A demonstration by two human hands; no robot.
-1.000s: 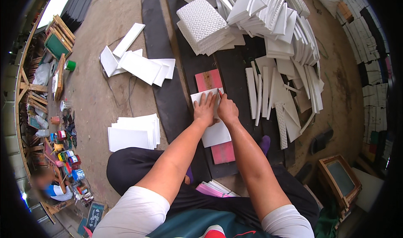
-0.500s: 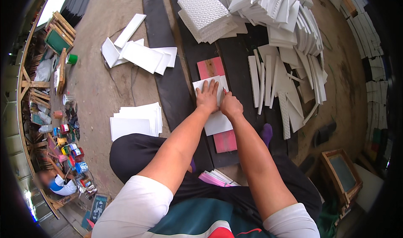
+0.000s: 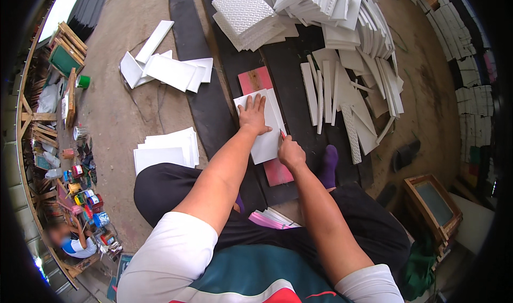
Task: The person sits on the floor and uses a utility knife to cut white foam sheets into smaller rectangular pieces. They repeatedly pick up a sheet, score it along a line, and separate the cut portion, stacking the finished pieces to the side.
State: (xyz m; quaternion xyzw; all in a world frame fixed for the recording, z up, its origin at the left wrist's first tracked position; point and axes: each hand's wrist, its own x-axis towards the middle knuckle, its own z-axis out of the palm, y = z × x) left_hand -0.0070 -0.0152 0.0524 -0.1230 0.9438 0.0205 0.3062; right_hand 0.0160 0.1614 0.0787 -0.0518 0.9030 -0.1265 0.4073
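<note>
My left hand [image 3: 254, 116] lies flat with fingers spread on a white rectangular sheet [image 3: 265, 147], holding it down. A second white piece [image 3: 274, 104] shows along the right edge of that sheet. Closed in my right hand [image 3: 292, 153] is a small red cutter [image 3: 282, 135], its tip against the sheet's lower right edge; the blade is too small to make out. Beneath the white pieces is a worn pink-red board [image 3: 279, 173], showing at both ends and lying on the black planks [image 3: 286, 79].
Textured white panels [image 3: 245, 9] and many offcut strips [image 3: 310, 92] lie ahead and right. More white pieces [image 3: 171, 72] and a sheet stack [image 3: 160, 158] sit left. My socked foot [image 3: 328, 164] rests right of the board. Paint cans [image 3: 96, 200] and another person [image 3: 77, 241] are far left.
My right hand has drawn the cutter toward me along the sheet's right edge. My left hand stays pressed on the sheet. The whole view has shifted slightly.
</note>
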